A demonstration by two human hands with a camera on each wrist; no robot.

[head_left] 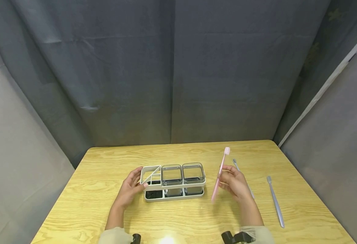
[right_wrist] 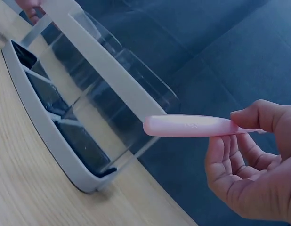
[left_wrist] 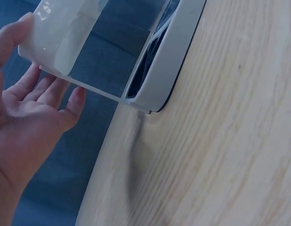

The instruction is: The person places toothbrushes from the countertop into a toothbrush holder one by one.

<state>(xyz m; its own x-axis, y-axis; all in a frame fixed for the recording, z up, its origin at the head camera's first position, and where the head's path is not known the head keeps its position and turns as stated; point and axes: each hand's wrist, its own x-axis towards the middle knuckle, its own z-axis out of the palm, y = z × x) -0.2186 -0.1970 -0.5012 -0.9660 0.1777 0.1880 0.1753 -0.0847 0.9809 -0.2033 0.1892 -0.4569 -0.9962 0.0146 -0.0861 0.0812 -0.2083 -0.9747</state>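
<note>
A white toothbrush holder with a divided section at its left end and two clear cups stands on the table. My left hand holds its left end, thumb in front and fingers behind; in the left wrist view the fingers touch the white upper frame. To the right of the holder, my right hand pinches a pink toothbrush between thumb and fingers. The brush is tilted, bristles up, handle end down. In the right wrist view, its handle points toward the holder's base, apart from it.
One grey-blue toothbrush lies on the wooden table at the right. Another slim toothbrush lies partly hidden behind my right hand. Grey curtains enclose the table's back and sides.
</note>
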